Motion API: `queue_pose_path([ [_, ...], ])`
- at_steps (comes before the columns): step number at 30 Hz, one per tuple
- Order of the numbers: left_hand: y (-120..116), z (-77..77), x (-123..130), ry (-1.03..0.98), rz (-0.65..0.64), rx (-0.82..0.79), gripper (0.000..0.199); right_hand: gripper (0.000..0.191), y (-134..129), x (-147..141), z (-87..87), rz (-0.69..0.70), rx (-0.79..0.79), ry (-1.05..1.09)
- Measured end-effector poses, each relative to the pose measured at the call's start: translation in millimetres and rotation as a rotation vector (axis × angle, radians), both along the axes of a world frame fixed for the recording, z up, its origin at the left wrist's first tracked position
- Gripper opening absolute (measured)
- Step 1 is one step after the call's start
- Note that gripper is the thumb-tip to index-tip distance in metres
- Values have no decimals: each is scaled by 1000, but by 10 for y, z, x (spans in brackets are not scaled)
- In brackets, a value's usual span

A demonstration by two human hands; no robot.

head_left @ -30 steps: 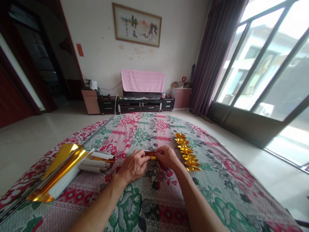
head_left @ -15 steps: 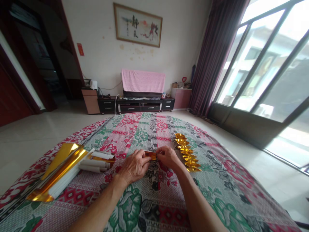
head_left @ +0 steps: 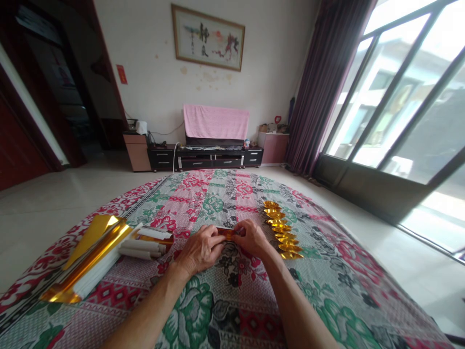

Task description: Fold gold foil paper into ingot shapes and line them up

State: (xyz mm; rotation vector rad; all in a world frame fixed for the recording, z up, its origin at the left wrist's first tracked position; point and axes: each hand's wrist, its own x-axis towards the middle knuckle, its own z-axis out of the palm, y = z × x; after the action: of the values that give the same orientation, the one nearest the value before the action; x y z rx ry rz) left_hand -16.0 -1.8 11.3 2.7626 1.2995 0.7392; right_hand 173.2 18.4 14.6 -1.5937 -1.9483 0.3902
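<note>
Between my two hands lies a small strip of gold foil paper (head_left: 226, 233), partly covered by my fingers. My left hand (head_left: 204, 248) grips its left end, fingers closed. At the right end, my right hand (head_left: 251, 237) pinches the same piece. To the right, a row of several folded gold foil ingots (head_left: 279, 226) runs away from me on the cloth. On my left are small rolled pieces of white-backed foil paper (head_left: 142, 248), beside a larger pile of gold foil sheets (head_left: 90, 259).
A flowered cloth (head_left: 214, 300) in red, green and grey covers the round surface under my hands. Across the tiled floor stands a low black TV cabinet (head_left: 210, 160) with a pink cloth (head_left: 216, 121) above it. A purple curtain (head_left: 312, 87) hangs by the large window on the right.
My right fingers have shifted slightly left along the foil strip, and their grip has changed a little. My left hand stays nearly still. The ingots and foil piles have not moved.
</note>
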Motion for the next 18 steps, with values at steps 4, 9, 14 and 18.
queue_pose_path([
  [4, 19, -18, -9, -17, -6, 2, 23, 18, -9, 4, 20, 7, -10, 4],
  [9, 0, -9, 6, 9, 22, -1, 23, 17, -22, -13, 33, -3, -18, 9],
  [14, -8, 1, 19, 27, 35, 6, 21, 16, -10, -6, 6, 4, 2, 0],
  [18, -10, -2, 30, 27, 44, 15, 22, 15, -16, -7, 23, 6, -6, 1],
])
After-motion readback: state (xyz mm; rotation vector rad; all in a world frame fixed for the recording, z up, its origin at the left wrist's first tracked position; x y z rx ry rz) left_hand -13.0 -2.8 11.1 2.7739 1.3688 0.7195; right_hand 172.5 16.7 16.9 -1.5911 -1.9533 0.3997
